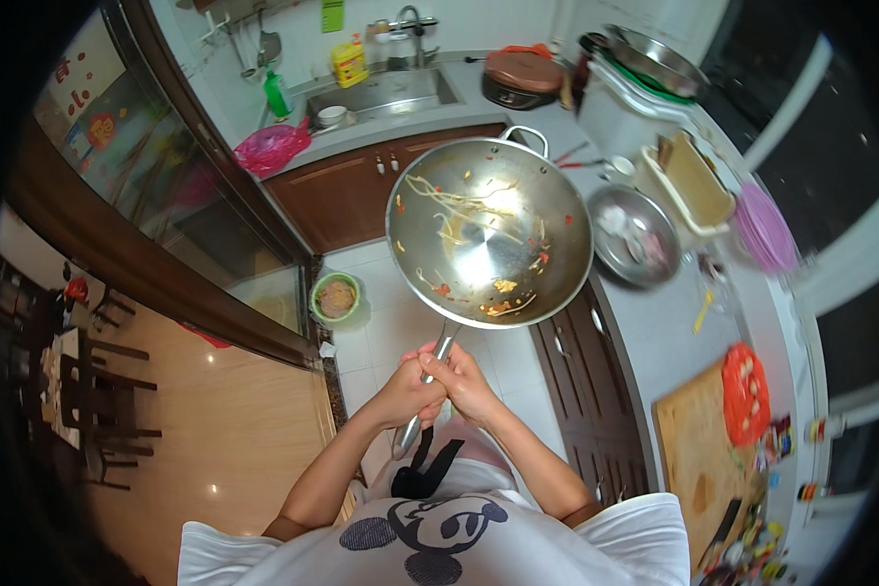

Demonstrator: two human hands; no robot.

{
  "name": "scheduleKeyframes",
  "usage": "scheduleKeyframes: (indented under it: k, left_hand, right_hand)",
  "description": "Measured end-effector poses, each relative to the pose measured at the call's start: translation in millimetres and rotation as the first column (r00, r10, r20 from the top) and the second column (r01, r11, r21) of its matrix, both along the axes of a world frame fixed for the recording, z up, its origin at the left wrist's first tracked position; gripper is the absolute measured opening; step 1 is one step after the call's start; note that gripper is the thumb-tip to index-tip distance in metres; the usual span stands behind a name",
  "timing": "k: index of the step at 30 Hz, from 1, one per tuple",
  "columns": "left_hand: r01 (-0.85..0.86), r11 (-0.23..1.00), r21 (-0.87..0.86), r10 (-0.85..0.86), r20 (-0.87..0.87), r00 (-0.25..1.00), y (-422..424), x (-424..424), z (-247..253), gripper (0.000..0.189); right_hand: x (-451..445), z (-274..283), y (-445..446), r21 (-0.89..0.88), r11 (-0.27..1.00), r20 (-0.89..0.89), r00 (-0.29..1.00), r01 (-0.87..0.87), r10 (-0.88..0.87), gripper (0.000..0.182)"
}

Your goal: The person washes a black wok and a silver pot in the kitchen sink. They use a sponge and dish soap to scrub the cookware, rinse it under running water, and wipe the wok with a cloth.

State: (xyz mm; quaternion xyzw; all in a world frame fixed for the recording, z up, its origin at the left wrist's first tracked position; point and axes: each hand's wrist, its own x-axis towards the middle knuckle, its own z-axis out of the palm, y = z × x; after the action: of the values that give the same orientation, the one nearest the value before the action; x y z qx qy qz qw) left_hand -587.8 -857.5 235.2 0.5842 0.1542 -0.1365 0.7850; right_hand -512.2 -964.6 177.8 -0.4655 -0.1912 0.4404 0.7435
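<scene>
A large stainless-steel wok is held out in front of me, above the floor. My left hand wraps around its long metal handle. Higher on the same handle, close to the wok, my right hand grips it too, and the two hands touch. Inside the wok lie a few noodle strands, bits of yellow scrambled egg and small red pieces, stuck here and there on the wet metal. A loop handle sits on the wok's far rim.
Beyond the wok is a steel sink with white bowls and a faucet. On the right counter stand a metal basin, a wooden cutting board and a knife. A green bin is on the floor at left.
</scene>
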Motion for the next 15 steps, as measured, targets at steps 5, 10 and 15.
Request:
scheduleKeyframes:
  k: [5, 10, 15]
  left_hand:
    - [-0.097, 0.993, 0.062, 0.098, -0.023, 0.995, 102.7, 37.8, -23.1, 0.013]
    - [-0.198, 0.980, -0.002, 0.197, -0.061, 0.978, 186.2, 93.9, -21.3, 0.017]
    - [-0.276, 0.947, -0.162, 0.270, -0.063, 0.961, 260.9, 148.4, -31.7, 0.024]
  right_hand:
    - [58.4, 28.1, 99.7, -0.062, 0.972, -0.216, 0.954, -0.227, 0.209, 0.029]
    - [111.8, -2.3, 190.4, -0.116, 0.959, -0.116, 0.962, -0.259, 0.246, 0.028]
    - [170.2, -36.3, 278.7, -0.162, 0.970, -0.004, 0.983, -0.180, 0.182, 0.032]
